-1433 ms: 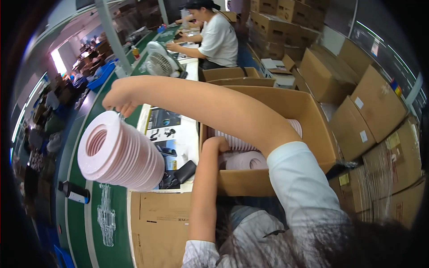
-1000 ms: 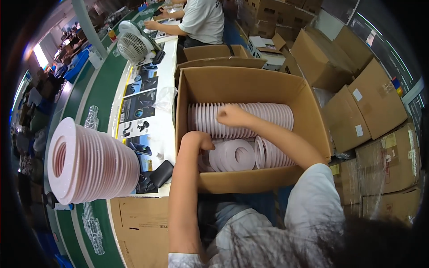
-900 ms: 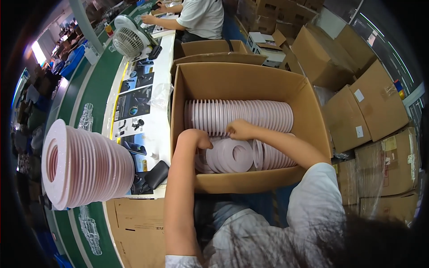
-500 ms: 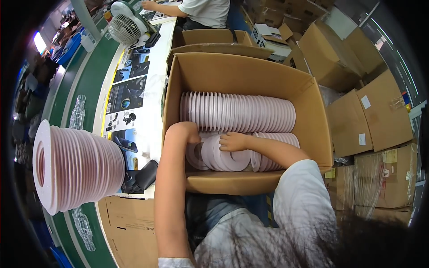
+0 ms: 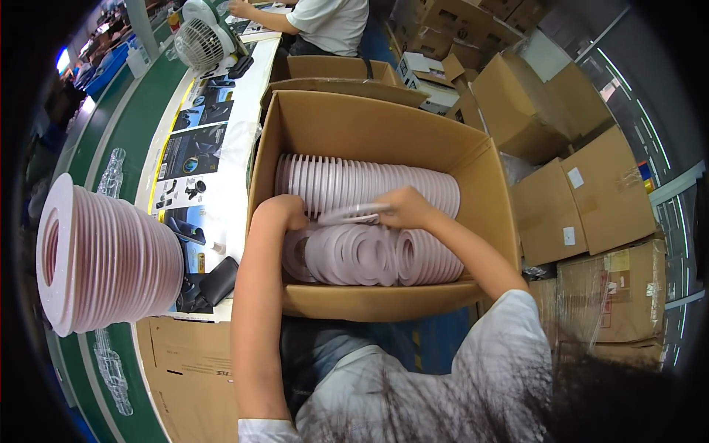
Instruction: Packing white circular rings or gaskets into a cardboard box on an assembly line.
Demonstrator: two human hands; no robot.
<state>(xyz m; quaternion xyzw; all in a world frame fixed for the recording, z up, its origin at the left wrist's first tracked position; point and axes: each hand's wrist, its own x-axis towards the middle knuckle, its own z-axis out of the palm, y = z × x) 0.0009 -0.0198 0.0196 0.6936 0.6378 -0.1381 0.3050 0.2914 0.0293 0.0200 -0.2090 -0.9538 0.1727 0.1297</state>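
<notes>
A large open cardboard box (image 5: 377, 301) stands in front of me. Along its far side lies a long row of pale pink plastic rings (image 5: 369, 181). Nearer to me, loose flat rings (image 5: 351, 255) overlap, with a short leaning row (image 5: 436, 258) to their right. My right hand (image 5: 405, 209) is closed on a ring (image 5: 347, 215), blurred and tilted nearly edge-on above the loose ones. My left hand (image 5: 288, 213) is inside the box by its left wall, its fingers curled beside the left ends of the rows. What they grip, if anything, is hidden.
Left of the box, a tall stack of pink rings (image 5: 111, 258) lies on its side by a green conveyor (image 5: 140, 140). A black pouch (image 5: 219, 282) and a fan (image 5: 201, 46) rest on the table. Cartons (image 5: 591, 192) stand at right; a person (image 5: 325, 26) sits beyond.
My right hand has risen slightly and moved right relative to the loose rings, lifting a ring off them. My left hand stays near the left wall. The whole view has shifted slightly.
</notes>
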